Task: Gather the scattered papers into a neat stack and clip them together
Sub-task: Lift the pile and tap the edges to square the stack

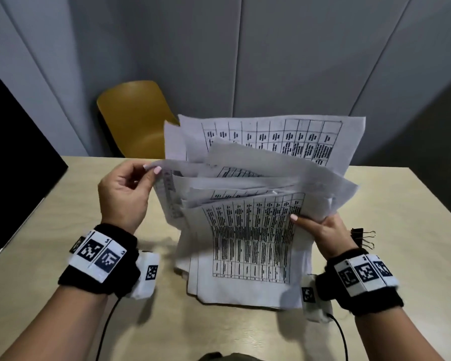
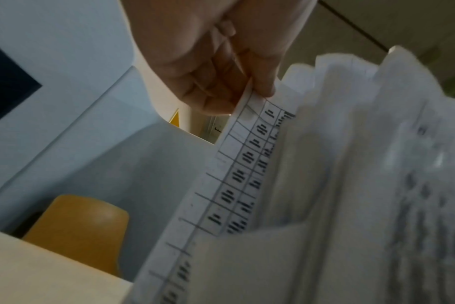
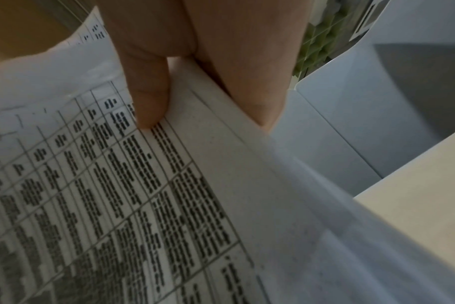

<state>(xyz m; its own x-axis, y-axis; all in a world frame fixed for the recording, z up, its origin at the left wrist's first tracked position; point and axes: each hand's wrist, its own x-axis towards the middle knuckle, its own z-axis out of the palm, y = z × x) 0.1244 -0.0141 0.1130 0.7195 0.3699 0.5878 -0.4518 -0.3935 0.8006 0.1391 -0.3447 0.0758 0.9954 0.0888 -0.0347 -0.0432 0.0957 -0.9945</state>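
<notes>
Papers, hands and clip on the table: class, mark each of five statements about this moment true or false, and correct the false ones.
1. The papers form a neat, squared stack. False: they fan out unevenly.
2. The left hand pinches the edge of a sheet. True.
3. The binder clip is fastened on the papers. False: it lies on the table, beyond the right hand.
4. The right hand grips the papers, thumb on the printed side. True.
5. A yellow chair stands behind the table. True.
</notes>
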